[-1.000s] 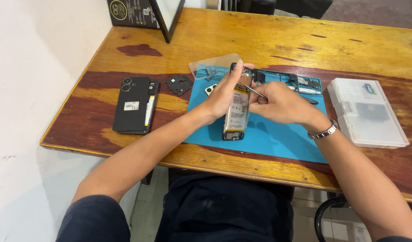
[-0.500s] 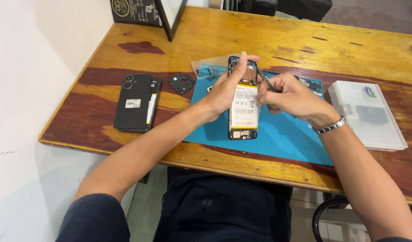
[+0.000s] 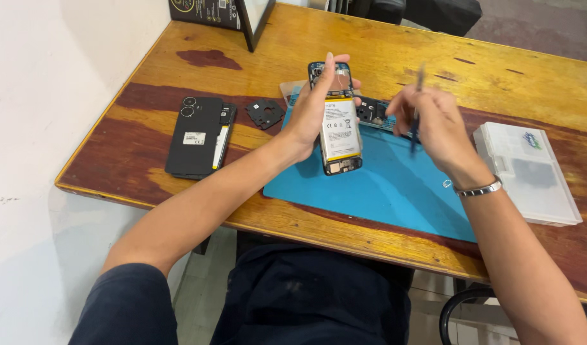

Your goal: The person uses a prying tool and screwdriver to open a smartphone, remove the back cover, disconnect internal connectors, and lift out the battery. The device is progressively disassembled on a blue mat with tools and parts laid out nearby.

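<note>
Above the blue rubber mat [image 3: 396,191] on the wooden worktop [image 3: 434,57], the left hand [image 3: 316,112] is gripping an opened phone with a white battery [image 3: 337,121], while the right hand [image 3: 431,121] is pinching a thin dark tool [image 3: 416,108].
</note>
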